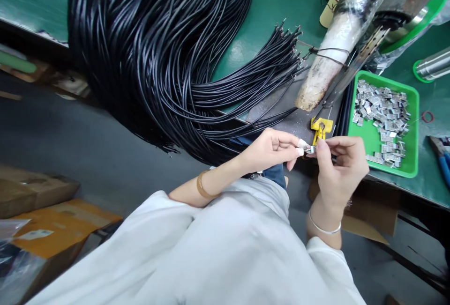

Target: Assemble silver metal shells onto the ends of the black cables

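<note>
Thumb and fingertips of my left hand (277,148) pinch a thin cable end, with white wraps on the fingertips. My right hand (339,159) pinches a small metal connector (312,149), which meets the cable end between the hands. Just beyond the fingertips is a yellow tool (321,126) at the table's front edge. A big bundle of black cables (158,61) covers the left of the table, its stripped ends fanned toward the middle. On the right, a green tray (416,131) holds many small metal connectors (383,113).
A plastic-wrapped post (328,56) leans over the table behind the yellow tool. Blue-handled pliers (443,155), a red ring (427,116) and a metal cylinder (434,65) lie at the right. Cardboard boxes (59,225) stand on the floor at the lower left.
</note>
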### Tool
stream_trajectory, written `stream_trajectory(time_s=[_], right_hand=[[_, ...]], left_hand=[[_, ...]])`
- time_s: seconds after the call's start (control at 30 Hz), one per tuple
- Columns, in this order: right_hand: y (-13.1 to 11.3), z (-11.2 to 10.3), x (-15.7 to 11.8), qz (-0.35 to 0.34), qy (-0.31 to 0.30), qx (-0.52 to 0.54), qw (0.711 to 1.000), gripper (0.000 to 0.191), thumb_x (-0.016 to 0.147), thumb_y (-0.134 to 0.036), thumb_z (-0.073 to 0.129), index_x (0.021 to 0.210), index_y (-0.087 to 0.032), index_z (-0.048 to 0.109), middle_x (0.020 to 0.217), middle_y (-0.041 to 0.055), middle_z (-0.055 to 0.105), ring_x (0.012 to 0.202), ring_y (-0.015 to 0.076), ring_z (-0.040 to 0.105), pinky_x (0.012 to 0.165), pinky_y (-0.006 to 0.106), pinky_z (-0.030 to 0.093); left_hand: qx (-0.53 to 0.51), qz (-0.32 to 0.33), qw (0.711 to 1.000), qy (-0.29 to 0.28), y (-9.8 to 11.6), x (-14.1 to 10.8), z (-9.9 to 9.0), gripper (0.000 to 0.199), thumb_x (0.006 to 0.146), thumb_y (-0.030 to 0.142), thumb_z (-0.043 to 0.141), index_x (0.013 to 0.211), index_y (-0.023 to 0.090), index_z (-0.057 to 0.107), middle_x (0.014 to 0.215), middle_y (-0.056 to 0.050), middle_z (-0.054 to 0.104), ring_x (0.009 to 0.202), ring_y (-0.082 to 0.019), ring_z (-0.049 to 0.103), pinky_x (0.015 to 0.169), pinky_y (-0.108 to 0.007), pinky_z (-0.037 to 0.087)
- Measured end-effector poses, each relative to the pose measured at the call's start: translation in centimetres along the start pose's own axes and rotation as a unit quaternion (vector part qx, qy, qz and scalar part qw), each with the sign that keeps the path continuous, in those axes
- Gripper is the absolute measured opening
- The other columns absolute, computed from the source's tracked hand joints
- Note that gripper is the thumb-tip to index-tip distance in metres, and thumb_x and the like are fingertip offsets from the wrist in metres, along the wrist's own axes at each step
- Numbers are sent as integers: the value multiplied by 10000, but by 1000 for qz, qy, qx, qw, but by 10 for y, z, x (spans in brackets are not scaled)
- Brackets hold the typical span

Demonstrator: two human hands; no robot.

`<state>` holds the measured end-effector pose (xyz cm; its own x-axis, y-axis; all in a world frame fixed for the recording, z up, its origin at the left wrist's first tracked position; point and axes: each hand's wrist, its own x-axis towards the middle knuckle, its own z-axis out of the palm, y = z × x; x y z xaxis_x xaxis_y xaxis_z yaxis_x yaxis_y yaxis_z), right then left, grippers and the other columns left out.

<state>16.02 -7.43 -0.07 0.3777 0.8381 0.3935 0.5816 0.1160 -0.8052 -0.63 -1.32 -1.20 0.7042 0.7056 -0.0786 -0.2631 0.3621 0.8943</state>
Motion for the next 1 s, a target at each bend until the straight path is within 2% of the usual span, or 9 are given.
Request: stream_trajectory(time_s=[0.1, 0.2, 0.3, 0.47, 0.53, 0.67, 0.77, 0.9, 1.0], right_hand=[[-3, 3, -1, -8, 4, -1, 1000, 150, 878, -293, 743, 845, -199, 631, 750, -54, 616, 616, 74, 648, 584, 185, 535], [-5, 4, -1, -14, 10, 3, 1000, 137, 873, -276, 749, 843, -202, 637, 761, -54, 623, 639, 69, 650, 607, 177, 542], [-5, 4, -1, -21, 14, -4, 1000, 135, 872, -275, 753, 845, -204, 641, 764, -53, 625, 647, 69, 649, 614, 177, 544], [-3, 7, -2, -52, 4, -22, 998, 132, 886, -285, 738, 852, -206, 638, 759, -51, 637, 639, 72, 662, 615, 181, 556], [-2, 9, -3, -43, 9, -9, 999, 128, 898, -290, 724, 883, -206, 629, 773, -49, 656, 608, 72, 671, 588, 182, 557], [0, 9, -5, -9, 65, 17, 998, 132, 939, -312, 671, 949, -202, 598, 708, -58, 658, 502, 77, 633, 453, 179, 462], [-2, 4, -7, -30, 91, -19, 995, 134, 937, -318, 669, 895, -196, 632, 613, -78, 585, 449, 50, 538, 420, 178, 351], [-6, -1, -10, -33, -2, -104, 994, 146, 900, -352, 712, 892, -206, 704, 577, -85, 532, 450, 39, 428, 466, 199, 334], [-7, -1, -11, -35, -45, -129, 990, 127, 908, -335, 693, 890, -210, 708, 565, -88, 504, 462, 43, 401, 482, 201, 325]], left_hand=[[-49, -29, 998, -11, -1, 0, -3, 255, 837, 289, 711, 967, 73, 753, 589, -21, 672, 386, -11, 301, 392, -186, 208], [-57, -38, 998, 1, -1, -1, -2, 255, 847, 303, 723, 961, 76, 745, 551, 9, 632, 402, -16, 353, 406, -172, 242], [-41, -18, 998, 43, 0, 1, 3, 245, 788, 300, 796, 890, 83, 746, 545, 35, 580, 463, -32, 437, 454, -168, 322], [29, 38, 992, 119, 0, 3, 10, 217, 672, 229, 881, 741, 88, 732, 520, 61, 519, 479, -14, 350, 449, -160, 266], [61, 57, 986, 142, -2, 4, 12, 183, 709, 234, 851, 736, 90, 743, 548, 34, 578, 493, -28, 405, 461, -159, 315], [92, 119, 980, 131, -6, 4, 10, 169, 813, 221, 726, 895, 91, 796, 850, -83, 765, 702, -104, 649, 650, -192, 530], [134, 144, 972, 127, -8, 3, 9, 205, 849, 199, 671, 951, 78, 801, 822, -87, 758, 674, -98, 638, 637, -190, 529], [177, 143, 966, 124, -7, 1, 8, 254, 910, 217, 616, 999, 57, 792, 648, -33, 667, 548, -78, 545, 549, -192, 472], [237, 192, 945, 120, -6, 0, 6, 232, 925, 188, 613, 1004, 65, 793, 696, -50, 698, 580, -88, 561, 562, -201, 469]])
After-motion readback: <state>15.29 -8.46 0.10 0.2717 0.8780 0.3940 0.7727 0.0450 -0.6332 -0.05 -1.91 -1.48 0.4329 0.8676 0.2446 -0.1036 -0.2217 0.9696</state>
